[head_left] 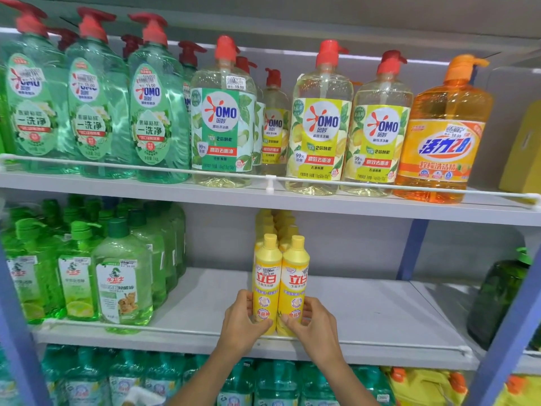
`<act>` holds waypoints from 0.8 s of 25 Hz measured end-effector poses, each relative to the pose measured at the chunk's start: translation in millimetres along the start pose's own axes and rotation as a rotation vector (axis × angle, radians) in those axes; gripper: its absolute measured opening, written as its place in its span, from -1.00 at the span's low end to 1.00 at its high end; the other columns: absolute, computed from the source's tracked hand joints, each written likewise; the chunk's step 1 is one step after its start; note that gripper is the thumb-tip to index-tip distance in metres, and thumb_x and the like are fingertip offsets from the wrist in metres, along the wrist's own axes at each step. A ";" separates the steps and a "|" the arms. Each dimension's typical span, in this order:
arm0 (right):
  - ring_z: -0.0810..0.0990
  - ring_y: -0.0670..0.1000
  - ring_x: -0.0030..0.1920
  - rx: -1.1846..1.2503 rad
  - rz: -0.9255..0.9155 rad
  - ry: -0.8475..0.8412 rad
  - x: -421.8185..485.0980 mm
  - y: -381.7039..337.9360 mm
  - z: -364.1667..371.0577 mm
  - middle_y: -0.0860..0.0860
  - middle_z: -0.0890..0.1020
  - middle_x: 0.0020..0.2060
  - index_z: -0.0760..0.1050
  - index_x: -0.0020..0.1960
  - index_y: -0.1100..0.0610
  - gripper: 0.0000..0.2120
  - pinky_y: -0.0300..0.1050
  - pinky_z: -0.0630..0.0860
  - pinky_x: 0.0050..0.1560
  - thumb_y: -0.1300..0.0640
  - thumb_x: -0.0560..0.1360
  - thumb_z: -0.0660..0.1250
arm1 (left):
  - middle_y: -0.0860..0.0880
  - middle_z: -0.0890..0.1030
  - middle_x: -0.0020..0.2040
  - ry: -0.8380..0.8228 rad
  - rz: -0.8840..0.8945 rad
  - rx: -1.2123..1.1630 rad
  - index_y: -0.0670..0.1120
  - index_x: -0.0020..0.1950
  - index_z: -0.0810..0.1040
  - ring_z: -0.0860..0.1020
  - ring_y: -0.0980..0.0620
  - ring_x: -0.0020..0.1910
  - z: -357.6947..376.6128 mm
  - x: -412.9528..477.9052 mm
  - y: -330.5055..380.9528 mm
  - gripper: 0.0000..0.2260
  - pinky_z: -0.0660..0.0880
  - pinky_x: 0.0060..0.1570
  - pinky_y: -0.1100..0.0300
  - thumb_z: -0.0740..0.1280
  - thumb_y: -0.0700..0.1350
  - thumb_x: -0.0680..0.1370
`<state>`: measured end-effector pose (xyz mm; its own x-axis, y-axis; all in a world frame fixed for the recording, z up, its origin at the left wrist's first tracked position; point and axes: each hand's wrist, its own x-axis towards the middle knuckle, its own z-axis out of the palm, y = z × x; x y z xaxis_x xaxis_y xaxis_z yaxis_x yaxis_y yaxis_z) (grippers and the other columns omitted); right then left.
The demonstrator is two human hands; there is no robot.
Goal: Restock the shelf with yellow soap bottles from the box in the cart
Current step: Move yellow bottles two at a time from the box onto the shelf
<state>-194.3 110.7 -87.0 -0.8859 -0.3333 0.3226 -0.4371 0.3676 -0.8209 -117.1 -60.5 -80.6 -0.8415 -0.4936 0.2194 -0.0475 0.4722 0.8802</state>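
L hand [243, 322], R hand [316, 323] — yellow bottle pair [268, 279] gripped btwn them, on shelf [380, 312]

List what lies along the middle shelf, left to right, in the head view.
green bottles → left hand → left yellow bottle → right yellow bottle → right hand → dark green bottle
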 end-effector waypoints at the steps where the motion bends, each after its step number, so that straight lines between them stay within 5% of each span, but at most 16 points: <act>1: 0.62 -0.27 0.01 0.013 0.004 0.013 -0.1 0.8 2.0 -0.26 0.63 -0.01 0.51 0.24 0.00 -0.50 -0.48 0.52 -0.02 -0.04 0.38 0.61 | 0.09 0.66 -0.01 0.002 -0.003 0.003 0.00 0.11 0.47 0.63 0.20 -0.08 0.4 0.2 -0.6 -0.54 0.57 -0.17 0.38 0.63 -0.08 0.34; 9: 0.66 -0.24 0.00 0.043 0.024 0.057 5.1 2.3 11.0 -0.21 0.68 -0.05 0.57 0.23 0.06 -0.51 -0.37 0.57 0.05 0.01 0.37 0.63 | 0.09 0.66 -0.06 0.085 -0.015 0.046 0.00 0.04 0.49 0.64 0.13 -0.11 4.7 8.5 -2.3 -0.53 0.66 -0.07 0.10 0.66 0.01 0.28; 20: 0.68 -0.22 -0.02 0.003 0.022 0.103 0.9 -1.5 15.9 -0.16 0.72 -0.03 0.60 0.24 0.04 -0.55 -0.21 0.63 0.09 0.01 0.39 0.61 | 0.10 0.66 -0.01 0.165 0.031 -0.031 -0.01 0.12 0.54 0.61 0.22 -0.06 3.2 -0.1 1.9 -0.57 0.63 -0.05 0.22 0.63 -0.05 0.35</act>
<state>-191.9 96.0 -92.9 -0.9067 -0.2342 0.3507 -0.4168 0.3716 -0.8296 -118.8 -57.2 -80.3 -0.7425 -0.5934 0.3109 -0.0040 0.4680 0.8837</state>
